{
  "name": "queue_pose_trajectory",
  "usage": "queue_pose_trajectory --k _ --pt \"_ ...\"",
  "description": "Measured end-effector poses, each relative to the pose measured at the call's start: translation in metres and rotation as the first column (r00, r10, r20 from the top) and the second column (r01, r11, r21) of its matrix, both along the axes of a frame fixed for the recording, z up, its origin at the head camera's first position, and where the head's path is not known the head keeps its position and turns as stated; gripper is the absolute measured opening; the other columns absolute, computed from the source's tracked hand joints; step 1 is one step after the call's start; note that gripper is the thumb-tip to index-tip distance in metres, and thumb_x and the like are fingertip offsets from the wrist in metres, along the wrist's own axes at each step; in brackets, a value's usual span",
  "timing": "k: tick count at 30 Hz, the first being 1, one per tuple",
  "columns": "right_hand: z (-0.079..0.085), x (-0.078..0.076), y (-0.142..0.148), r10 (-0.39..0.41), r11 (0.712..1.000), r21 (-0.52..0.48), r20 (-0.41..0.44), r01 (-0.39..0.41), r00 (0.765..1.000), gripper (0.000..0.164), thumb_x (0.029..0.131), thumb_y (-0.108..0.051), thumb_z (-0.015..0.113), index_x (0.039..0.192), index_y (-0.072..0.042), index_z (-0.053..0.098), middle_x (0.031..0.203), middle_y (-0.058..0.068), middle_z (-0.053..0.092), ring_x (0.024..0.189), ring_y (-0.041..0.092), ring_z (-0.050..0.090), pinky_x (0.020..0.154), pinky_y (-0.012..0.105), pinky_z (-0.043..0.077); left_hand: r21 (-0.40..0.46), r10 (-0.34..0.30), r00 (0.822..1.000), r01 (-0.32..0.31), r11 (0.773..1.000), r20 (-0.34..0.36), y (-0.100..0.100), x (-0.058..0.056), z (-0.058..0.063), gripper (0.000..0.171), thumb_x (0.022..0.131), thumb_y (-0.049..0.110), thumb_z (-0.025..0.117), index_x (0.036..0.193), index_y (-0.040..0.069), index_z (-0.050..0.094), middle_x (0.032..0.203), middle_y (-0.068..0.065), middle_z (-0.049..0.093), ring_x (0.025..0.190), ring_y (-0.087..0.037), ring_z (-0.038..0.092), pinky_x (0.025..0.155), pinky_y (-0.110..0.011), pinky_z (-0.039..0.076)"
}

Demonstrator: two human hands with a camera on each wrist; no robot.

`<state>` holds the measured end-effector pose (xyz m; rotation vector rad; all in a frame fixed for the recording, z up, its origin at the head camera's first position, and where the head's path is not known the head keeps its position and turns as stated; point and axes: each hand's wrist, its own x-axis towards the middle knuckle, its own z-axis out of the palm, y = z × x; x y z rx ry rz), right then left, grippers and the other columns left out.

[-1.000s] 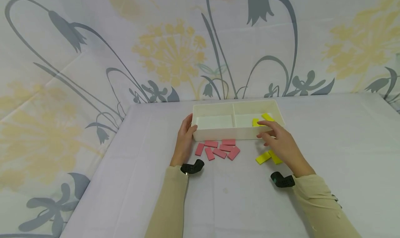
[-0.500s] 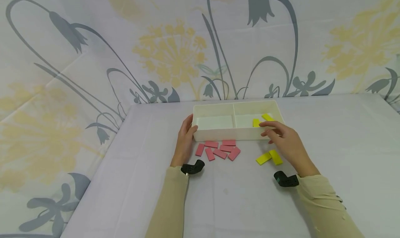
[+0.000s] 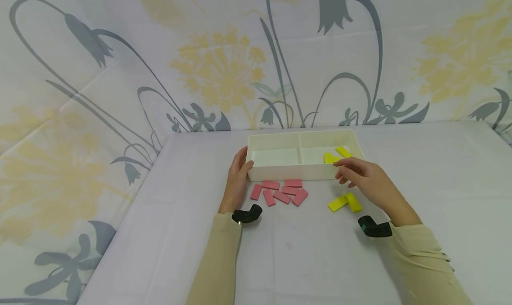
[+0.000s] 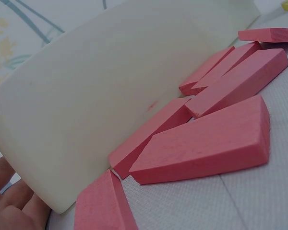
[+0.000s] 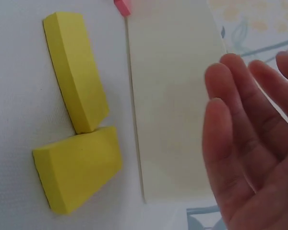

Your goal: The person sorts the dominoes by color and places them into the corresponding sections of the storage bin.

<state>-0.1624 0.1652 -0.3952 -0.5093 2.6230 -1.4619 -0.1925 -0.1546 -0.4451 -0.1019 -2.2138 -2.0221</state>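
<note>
A white two-compartment box [image 3: 288,173] stands lengthwise before me. My left hand [image 3: 235,180] grips its left end, thumb at the front corner and fingers along the side. My right hand [image 3: 366,178] hovers at the box's front right corner, fingers loosely bent and holding nothing; the right wrist view shows the bare fingers [image 5: 218,129]. Inside the right compartment lie several yellow blocks [image 3: 343,152], partly hidden by the front wall. Two more yellow blocks, one [image 3: 337,203] flat and another [image 3: 353,202] touching it, lie on the table below that hand.
Several pink blocks [image 3: 282,197] lie scattered along the box's front wall, close to the left hand. A white cloth covers the table [image 3: 304,260]. Behind the box hangs a flower-patterned curtain [image 3: 224,74].
My right hand has drawn back to the right from over the box's front rim, and more of the yellow blocks inside now shows. The left hand stays on the box.
</note>
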Motion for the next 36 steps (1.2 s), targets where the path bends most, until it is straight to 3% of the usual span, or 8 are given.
queue_pose_trajectory --k 6,14,19,25,36 --pt "0.003 0.0 0.002 0.025 0.996 0.088 0.081 -0.032 0.996 0.037 0.093 -0.035 0.044 0.119 -0.011 0.052 0.097 0.01 0.059 0.086 0.023 0.057 0.074 0.036 0.047 -0.001 -0.006 1.0 0.006 1.0 0.007 0.0 0.0 0.003 0.047 0.093 0.021 0.043 0.138 0.015 0.031 0.142 -0.002 0.029 0.13 -0.02 0.026 0.102 -0.037 0.026" --pt "0.007 0.002 0.008 0.0 0.98 0.199 0.066 -0.013 0.998 0.036 0.093 -0.036 0.044 0.119 -0.012 0.052 0.096 0.007 0.061 0.085 0.02 0.056 0.071 0.033 0.044 0.015 -0.027 0.999 0.027 1.0 0.02 0.005 0.012 0.022 0.047 0.093 0.016 0.041 0.138 0.009 0.029 0.143 -0.007 0.027 0.131 -0.026 0.024 0.103 -0.04 0.024" --pt "0.009 0.002 0.012 0.021 0.975 0.217 0.109 -0.044 0.994 0.038 0.092 -0.037 0.046 0.119 -0.011 0.051 0.097 0.006 0.061 0.084 0.019 0.056 0.071 0.033 0.045 0.009 -0.022 0.999 0.022 1.0 0.024 0.004 0.006 0.015 0.047 0.094 0.018 0.041 0.138 0.013 0.03 0.143 -0.003 0.028 0.131 -0.022 0.025 0.102 -0.037 0.025" --pt "0.008 0.002 0.014 0.043 0.97 0.23 0.143 -0.075 0.989 0.033 0.092 -0.033 0.047 0.114 -0.01 0.053 0.082 0.004 0.058 0.078 0.02 0.053 0.068 0.033 0.045 -0.023 0.005 1.0 -0.005 1.0 0.013 0.001 -0.001 0.002 0.046 0.094 0.02 0.042 0.138 0.016 0.031 0.142 0.001 0.03 0.13 -0.018 0.027 0.102 -0.036 0.026" --pt "-0.001 0.0 0.018 0.064 0.955 0.27 0.217 -0.123 0.974 0.032 0.09 -0.03 0.05 0.114 -0.008 0.053 0.068 0.004 0.05 0.06 0.019 0.051 0.062 0.032 0.041 -0.032 0.013 1.0 -0.013 0.999 0.008 0.001 0.0 0.001 0.046 0.093 0.022 0.042 0.138 0.016 0.032 0.142 0.0 0.031 0.129 -0.018 0.028 0.102 -0.036 0.026"
